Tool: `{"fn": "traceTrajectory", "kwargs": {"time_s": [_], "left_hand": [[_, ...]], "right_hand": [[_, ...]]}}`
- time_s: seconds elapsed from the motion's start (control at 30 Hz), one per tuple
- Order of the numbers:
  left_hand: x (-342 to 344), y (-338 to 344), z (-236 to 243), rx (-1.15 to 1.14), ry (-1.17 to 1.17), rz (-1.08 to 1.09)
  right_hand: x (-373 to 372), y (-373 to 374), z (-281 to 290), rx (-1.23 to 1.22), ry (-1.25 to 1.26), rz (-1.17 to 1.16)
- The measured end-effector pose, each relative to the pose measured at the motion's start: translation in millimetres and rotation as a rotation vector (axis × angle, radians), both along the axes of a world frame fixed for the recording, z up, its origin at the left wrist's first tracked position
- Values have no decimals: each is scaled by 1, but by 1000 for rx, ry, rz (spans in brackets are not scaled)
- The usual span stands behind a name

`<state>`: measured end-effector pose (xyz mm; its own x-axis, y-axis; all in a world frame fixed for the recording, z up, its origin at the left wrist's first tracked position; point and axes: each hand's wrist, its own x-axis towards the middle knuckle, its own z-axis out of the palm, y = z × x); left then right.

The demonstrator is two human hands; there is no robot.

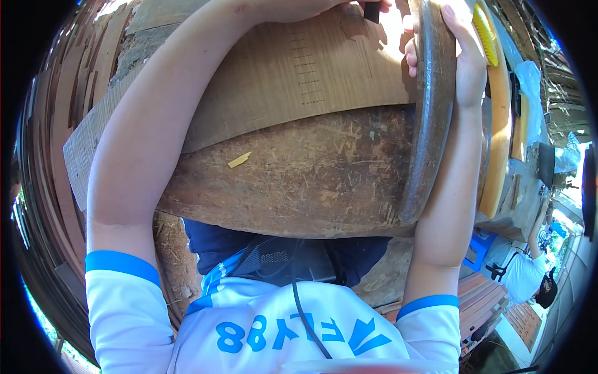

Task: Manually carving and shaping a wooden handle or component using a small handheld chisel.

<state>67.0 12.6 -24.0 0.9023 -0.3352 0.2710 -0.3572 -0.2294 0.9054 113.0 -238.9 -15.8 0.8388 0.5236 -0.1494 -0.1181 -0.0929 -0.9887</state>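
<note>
My left hand [336,4] is at the top edge, largely cut off. Its fingers close on a small dark, straight-edged piece [372,11], whose kind I cannot make out. Beneath that piece lies a thin brown wooden board [261,81] with a column of short dark marks and a faint round outline. My right hand [466,62] is wrapped round a thick, worn wooden bar [430,118], fingertips showing on its left side. The bar lies across the right end of the board. Both rest over a scratched wooden bench top [311,171].
A yellow wood chip [240,159] lies on the bench. To the right are a pale curved wooden strip [498,137], a yellow bristled brush [485,34] and clear plastic [529,93]. Stacked planks [62,124] line the left. Another person [523,274] is at the far right.
</note>
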Motion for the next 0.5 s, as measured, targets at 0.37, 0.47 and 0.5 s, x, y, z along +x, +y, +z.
{"fn": "traceTrajectory", "kwargs": {"time_s": [0.37,0.47,0.5], "left_hand": [[-1,-5,-3,-13,51,13],[-2,-5,-3,-6,3,-23],[-3,-5,-3,-19,32,-4]], "right_hand": [[-13,9,7,58,49,-94],[-15,10,7,66,-3,-108],[-15,10,6,78,13,-103]]}}
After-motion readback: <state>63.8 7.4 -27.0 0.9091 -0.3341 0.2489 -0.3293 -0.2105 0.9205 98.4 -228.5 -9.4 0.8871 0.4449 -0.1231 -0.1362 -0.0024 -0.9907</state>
